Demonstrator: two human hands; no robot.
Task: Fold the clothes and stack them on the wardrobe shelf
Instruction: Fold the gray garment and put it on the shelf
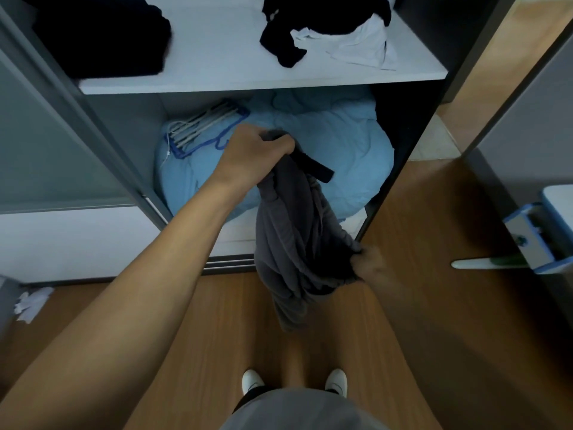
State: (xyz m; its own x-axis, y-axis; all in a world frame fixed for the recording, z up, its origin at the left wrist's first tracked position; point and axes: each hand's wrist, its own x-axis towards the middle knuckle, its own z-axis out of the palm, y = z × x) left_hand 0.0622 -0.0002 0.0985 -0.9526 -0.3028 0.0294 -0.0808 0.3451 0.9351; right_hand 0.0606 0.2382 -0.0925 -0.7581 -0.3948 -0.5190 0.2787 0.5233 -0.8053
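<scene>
I hold a crumpled dark grey soft fabric garment (291, 237) in the air in front of the open wardrobe, above the brown wooden floor (418, 212). It is not folded yet. My left hand (257, 150) has its fingers (280, 145) curled tight round the bunched top end. My right hand (369, 263), blurred, seems to pinch a lower edge out to the right. The garment's long axis runs top to bottom: upper end at my left fist, loose tail pointing down at the floor near my feet. On the white wardrobe shelf (217, 57) a black pile (99, 35) at the left looks folded, while a loose heap of black and white clothes (325, 26) at the right plainly is not. So I judge the job about midway, with this piece and that heap left to fold and stack. Below the shelf lies pale blue bedding (341, 144).
</scene>
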